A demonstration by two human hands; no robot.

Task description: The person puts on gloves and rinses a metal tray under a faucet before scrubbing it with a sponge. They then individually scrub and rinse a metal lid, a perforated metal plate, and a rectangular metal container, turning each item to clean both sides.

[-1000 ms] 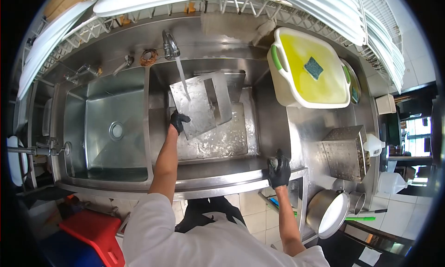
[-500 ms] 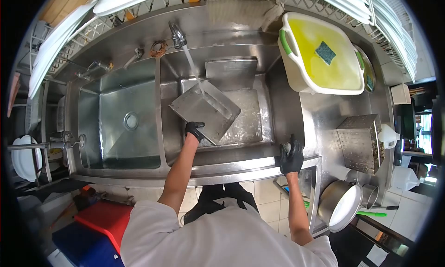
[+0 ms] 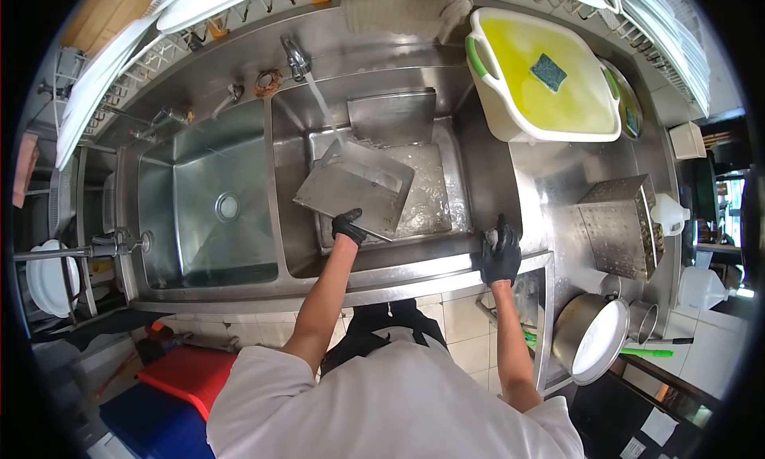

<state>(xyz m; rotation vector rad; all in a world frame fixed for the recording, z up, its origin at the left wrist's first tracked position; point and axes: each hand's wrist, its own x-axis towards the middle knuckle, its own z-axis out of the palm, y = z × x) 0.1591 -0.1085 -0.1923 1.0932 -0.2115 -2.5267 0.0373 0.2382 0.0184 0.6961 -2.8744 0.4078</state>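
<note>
My left hand [image 3: 348, 225], in a black glove, grips the near edge of a flat steel tray [image 3: 355, 190] and holds it tilted over the right sink basin [image 3: 450, 148]. Water from the tap [image 3: 296, 59] runs onto the tray's far corner. My right hand [image 3: 501, 254], also gloved in black, rests on the sink's front right rim, closed around a small grey scrubber [image 3: 492, 237]. A second steel tray [image 3: 393, 117] leans against the back wall of the same basin.
The left basin [image 3: 215, 204] has only a drain. A white tub of yellow liquid with a green sponge [image 3: 549, 72] stands at the back right. A perforated steel container [image 3: 619, 232], a pot [image 3: 590, 337] and white jugs sit to the right. Plates fill the rack above.
My left hand has drawn the steel tray nearer and turned it flatter under the running water. My right hand has stayed on the sink rim.
</note>
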